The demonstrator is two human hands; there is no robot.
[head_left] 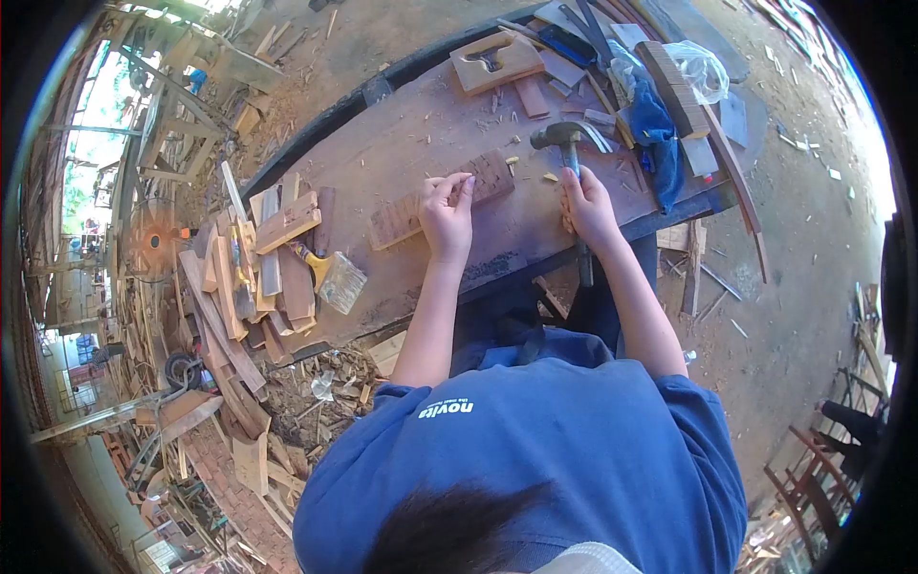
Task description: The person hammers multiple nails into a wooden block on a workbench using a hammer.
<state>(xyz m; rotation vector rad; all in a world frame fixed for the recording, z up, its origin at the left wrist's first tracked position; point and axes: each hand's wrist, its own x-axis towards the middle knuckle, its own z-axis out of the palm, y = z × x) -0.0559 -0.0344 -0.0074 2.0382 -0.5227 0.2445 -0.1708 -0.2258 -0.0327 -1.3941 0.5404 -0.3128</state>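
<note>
Wooden block [490, 179], head view: lies flat on the workbench [535, 206], long axis running from 8 o'clock to 2 o'clock. Dark, reddish-brown; marks or notches on its upper face. Bearings below taken from the middle of the block, 12 o'clock at top of frame.

Left hand [447, 212]: over the middle of the block, hiding part of it. Fingers curled, thumb and forefinger drawn together at the tips. Whether a small item sits between them cannot be told; contact with the block also unclear.

Right hand [585, 205]: at 3 o'clock, closed around the handle of the claw hammer [569, 137], gripping below the head. Hammer head up at 2 o'clock, handle end pointing to 6 o'clock, past the bench edge.

Small pale wood piece [512, 161]: at the block's 2 o'clock end; touching or just beside, not resolved. Second small piece [550, 177]: on the bench between block and right hand.

Wooden piece with a dark opening [495, 63]: 1 o'clock, near the far bench edge. Notched curved wood [673, 91] and clear plastic bag [700, 72]: 2 o'clock. Blue cloth [658, 143]: between 2 and 3 o'clock, hanging toward the edge.

Brush [340, 284], yellow handle, broad pale bristles: 8 o'clock, beside the pile of offcuts [277, 258], which lies between 8 and 9 o'clock.
</note>
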